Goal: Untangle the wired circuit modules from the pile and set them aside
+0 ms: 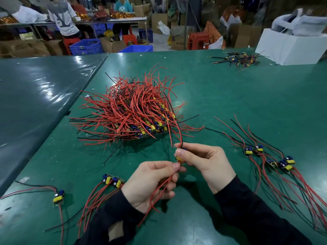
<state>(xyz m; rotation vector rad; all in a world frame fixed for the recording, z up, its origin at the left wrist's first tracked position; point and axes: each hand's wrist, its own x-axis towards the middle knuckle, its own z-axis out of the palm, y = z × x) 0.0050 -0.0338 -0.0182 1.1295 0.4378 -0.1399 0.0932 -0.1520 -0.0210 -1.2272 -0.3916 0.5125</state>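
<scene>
Hands (177, 170) over green table (230, 103) (warehouse)

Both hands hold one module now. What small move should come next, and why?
Probably lift the held module gently toward the body: its upper red wire runs into the pile, while the right hand pinches the module and the left hand grips its lower wires.
</scene>
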